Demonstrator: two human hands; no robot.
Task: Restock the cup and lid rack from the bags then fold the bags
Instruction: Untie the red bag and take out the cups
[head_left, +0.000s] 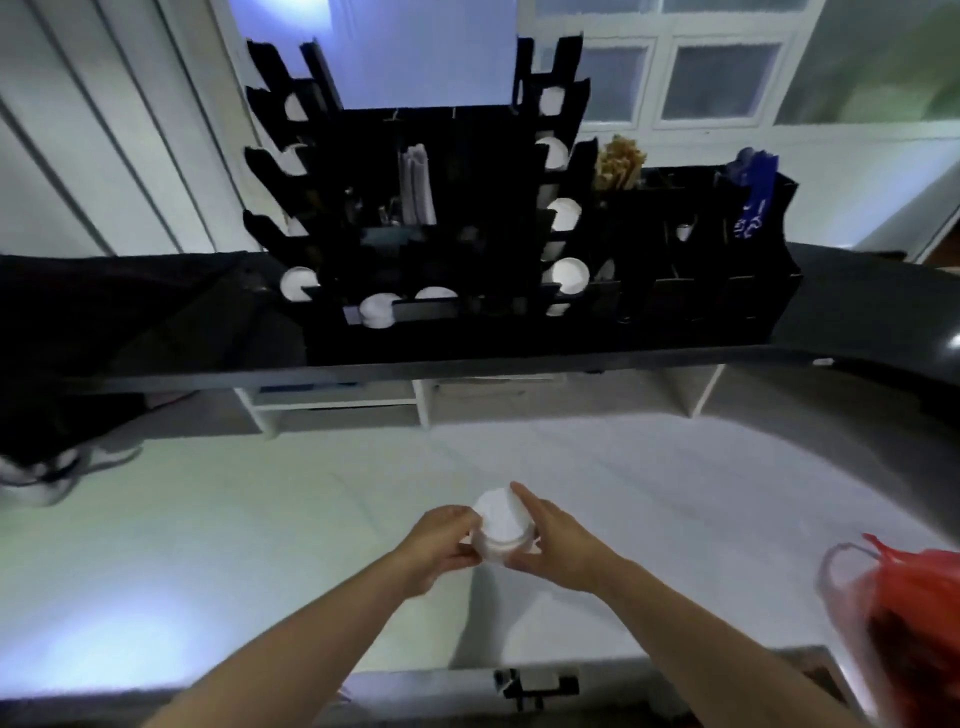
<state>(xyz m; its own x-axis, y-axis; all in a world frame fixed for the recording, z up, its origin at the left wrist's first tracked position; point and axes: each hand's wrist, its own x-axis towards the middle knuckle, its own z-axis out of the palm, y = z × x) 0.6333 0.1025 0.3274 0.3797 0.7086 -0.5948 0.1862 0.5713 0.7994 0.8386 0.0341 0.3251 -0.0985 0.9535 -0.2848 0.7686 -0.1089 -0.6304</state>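
Low, centre: left hand (441, 545) and right hand (561, 545) both curl around white stack of lids (503, 527). Blue packets (756, 200) in black rack (415, 234) carry white print, unreadable.

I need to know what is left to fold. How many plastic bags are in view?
1. A red plastic bag with a clear handle loop sits at the lower right edge, to the right of the right hand. Part of it is cut off by the frame; others may be out of view.
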